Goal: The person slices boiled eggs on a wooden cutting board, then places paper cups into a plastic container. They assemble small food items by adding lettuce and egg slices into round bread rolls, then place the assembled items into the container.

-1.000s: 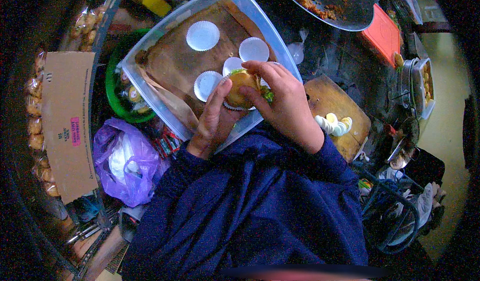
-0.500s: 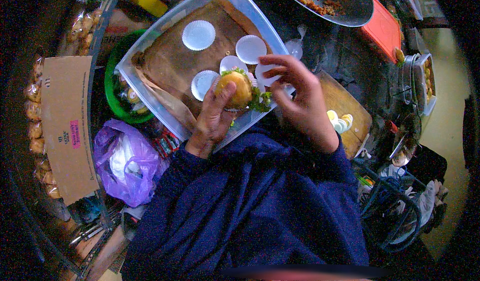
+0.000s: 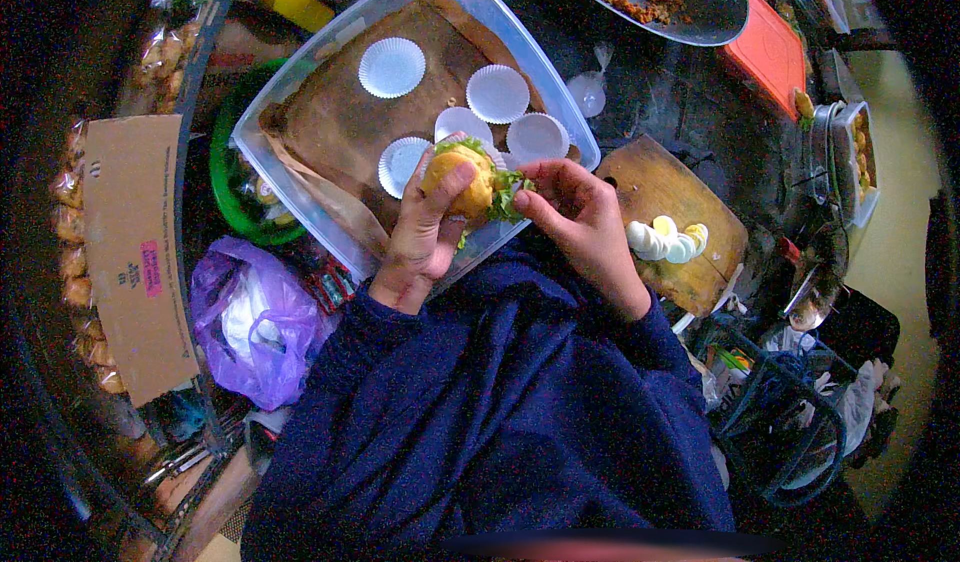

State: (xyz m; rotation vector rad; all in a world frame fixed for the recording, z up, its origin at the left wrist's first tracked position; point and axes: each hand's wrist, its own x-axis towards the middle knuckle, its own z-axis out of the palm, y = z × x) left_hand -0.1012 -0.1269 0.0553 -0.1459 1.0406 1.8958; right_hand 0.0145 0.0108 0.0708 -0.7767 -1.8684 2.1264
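A small filled bun with green lettuce sticking out is held in my left hand, thumb across its top. My right hand pinches the lettuce at the bun's right side. Both hands are over the near corner of a clear plastic tub lined with brown paper. Several white paper cups sit in the tub, some partly hidden behind the bun. What fills the inside of the bun is mostly hidden.
At the right, egg slices lie on a wooden board. A large pan of reddish filling and an orange lid are at the far right. Leftward stand a green basin, a purple bag and a cardboard box.
My right hand has come down from above the paper cups and closed on the lettuce at the bun's edge. My left hand still holds the bun in nearly the same place.
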